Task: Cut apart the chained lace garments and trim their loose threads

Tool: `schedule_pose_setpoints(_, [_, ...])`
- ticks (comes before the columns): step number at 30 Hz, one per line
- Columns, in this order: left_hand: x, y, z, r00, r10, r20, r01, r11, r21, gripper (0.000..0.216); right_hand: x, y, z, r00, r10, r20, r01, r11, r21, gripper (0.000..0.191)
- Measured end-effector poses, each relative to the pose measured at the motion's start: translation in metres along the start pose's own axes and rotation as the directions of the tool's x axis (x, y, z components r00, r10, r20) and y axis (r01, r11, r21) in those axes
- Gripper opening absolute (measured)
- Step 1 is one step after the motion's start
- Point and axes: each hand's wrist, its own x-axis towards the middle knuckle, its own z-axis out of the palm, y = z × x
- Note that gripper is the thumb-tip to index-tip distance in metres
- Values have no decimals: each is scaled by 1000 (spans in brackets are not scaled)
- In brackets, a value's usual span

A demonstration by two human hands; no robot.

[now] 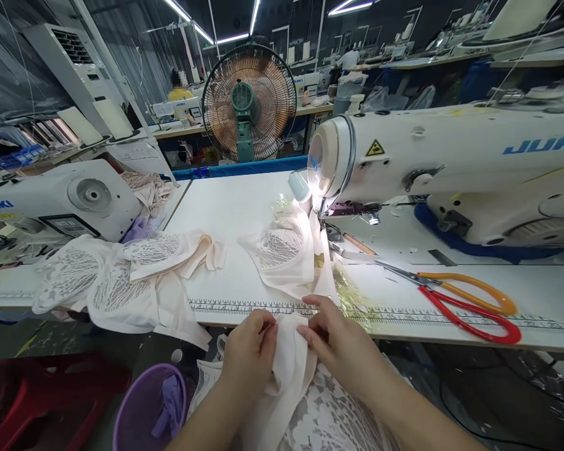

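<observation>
Cream lace bras are being handled at the table's front edge. My left hand pinches one side of a cream bra band, thumb and fingers together. On the band's other side, my right hand has its thumb and curled fingers at the fabric edge. A lace piece hangs below, over my lap. Just beyond my hands, another lace bra cup lies on the table, its strap running up under the needle area of the lit sewing machine.
Scissors with orange and red handles lie right of my hands. More lace bras hang over the edge at left, beside a second sewing machine. A purple bin stands below; a large fan faces the table.
</observation>
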Motion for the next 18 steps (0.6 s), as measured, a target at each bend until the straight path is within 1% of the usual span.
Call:
schedule_pose_setpoints(3, [7, -1, 0, 989, 151, -8, -148, 978, 145, 16, 3, 1, -1, 999, -16, 39, 17, 1000, -24, 31])
schedule_pose_setpoints(6, [14, 0, 1, 948, 317, 5, -307, 913, 271, 20, 4, 3, -2, 999, 13, 49, -9, 997, -78, 24])
schedule_pose_setpoints(7, [16, 1, 0, 940, 340, 15, -331, 905, 267, 21, 4, 3, -2, 999, 7, 33, -4, 995, -103, 22])
schedule_pose_setpoints(8, [18, 2, 0, 941, 338, 26, -335, 914, 227, 20, 5, 4, -2, 1000, -19, 12, 20, 991, -129, 21])
schedule_pose_setpoints(9, [19, 3, -2, 949, 312, 35, -314, 936, 158, 20, 5, 5, -3, 998, -62, -5, 60, 986, -155, 22])
schedule_pose_setpoints(10, [20, 3, -5, 963, 264, 45, -267, 961, 71, 19, 5, 6, -3, 993, -116, -12, 112, 977, -181, 25])
schedule_pose_setpoints(12, [19, 3, -16, 991, 121, 63, -114, 988, -101, 15, 5, 8, -3, 976, -215, 14, 213, 950, -228, 28])
schedule_pose_setpoints(13, [19, 1, -22, 997, 32, 66, -20, 985, -174, 13, 4, 9, -2, 968, -247, 41, 250, 937, -245, 29])
schedule_pose_setpoints(14, [18, 0, -30, 996, -63, 68, 77, 968, -241, 10, 4, 10, -1, 962, -266, 65, 274, 926, -260, 28])
schedule_pose_setpoints(16, [17, -3, -45, 970, -233, 72, 243, 891, -383, 9, 3, 11, 2, 954, -287, 91, 301, 907, -296, 21])
schedule_pose_setpoints(18, [17, -4, -58, 935, -349, 59, 326, 786, -526, 13, 3, 11, 5, 952, -290, 101, 307, 892, -331, 15])
